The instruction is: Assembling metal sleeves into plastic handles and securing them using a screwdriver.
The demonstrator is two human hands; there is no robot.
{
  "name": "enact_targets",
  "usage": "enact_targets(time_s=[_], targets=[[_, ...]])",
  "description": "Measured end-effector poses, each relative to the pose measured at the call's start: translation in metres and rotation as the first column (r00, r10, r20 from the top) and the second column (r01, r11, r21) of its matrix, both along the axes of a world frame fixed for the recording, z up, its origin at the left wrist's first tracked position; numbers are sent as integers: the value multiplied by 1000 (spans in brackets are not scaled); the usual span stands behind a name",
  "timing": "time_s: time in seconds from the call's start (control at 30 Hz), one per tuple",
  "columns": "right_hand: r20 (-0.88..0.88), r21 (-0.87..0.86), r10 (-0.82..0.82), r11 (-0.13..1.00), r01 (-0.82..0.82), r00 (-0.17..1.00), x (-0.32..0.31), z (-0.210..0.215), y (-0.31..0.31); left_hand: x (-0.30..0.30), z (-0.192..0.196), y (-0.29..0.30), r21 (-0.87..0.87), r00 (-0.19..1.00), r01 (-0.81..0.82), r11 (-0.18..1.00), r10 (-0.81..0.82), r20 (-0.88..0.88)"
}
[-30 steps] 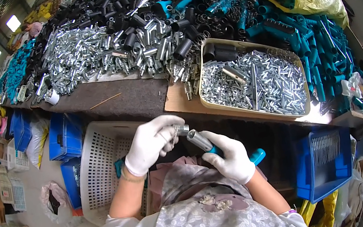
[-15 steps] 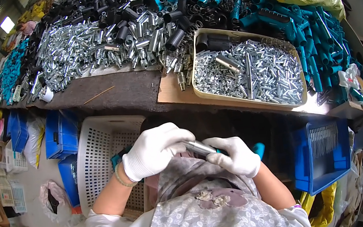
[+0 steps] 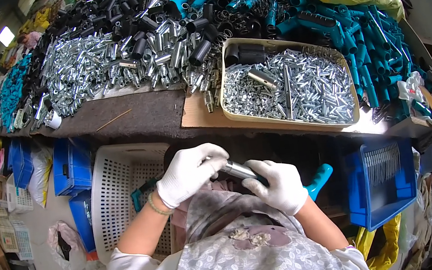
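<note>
Both my hands wear white gloves and work over my lap. My right hand [image 3: 278, 184] is closed around a teal-handled tool, whose curved teal grip [image 3: 319, 180] sticks out past the palm. From its other side a silver metal tube [image 3: 240, 170] points toward my left hand [image 3: 191, 175]. The left fingers are closed at the far end of that tube. Whether they also pinch a small part there is hidden by the glove.
A cream tray [image 3: 229, 113] of small metal pins sits on the bench edge. Behind it lie heaped silver fittings [image 3: 77, 66], black sleeves and teal handles [image 3: 360, 52]. A white perforated basket [image 3: 109, 207] stands at left, a blue bin [image 3: 355, 187] at right.
The teal grip now shows much farther out beyond my right hand. My right fingers have shifted on the tool, and the view has tilted slightly.
</note>
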State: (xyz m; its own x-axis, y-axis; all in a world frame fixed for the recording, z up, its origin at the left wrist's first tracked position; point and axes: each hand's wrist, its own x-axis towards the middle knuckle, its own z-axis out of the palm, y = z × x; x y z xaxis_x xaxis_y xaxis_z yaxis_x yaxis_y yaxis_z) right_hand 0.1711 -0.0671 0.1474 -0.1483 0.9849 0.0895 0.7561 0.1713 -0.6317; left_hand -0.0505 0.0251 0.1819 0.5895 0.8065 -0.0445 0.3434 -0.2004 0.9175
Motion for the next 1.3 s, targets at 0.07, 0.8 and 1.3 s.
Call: enact_targets(time_s=[0.07,0.8,1.3], targets=[[-68,43,-22,999,25,997,3,-2,0,7,-3,5,408,972,146,901,-208,113],[-53,175,-1,984,11,999,9,-4,1,7,-1,-4,694,973,185,695,-228,-31],[60,115,47,992,-54,997,8,-1,0,5,7,-14,43,984,131,990,-125,-124]])
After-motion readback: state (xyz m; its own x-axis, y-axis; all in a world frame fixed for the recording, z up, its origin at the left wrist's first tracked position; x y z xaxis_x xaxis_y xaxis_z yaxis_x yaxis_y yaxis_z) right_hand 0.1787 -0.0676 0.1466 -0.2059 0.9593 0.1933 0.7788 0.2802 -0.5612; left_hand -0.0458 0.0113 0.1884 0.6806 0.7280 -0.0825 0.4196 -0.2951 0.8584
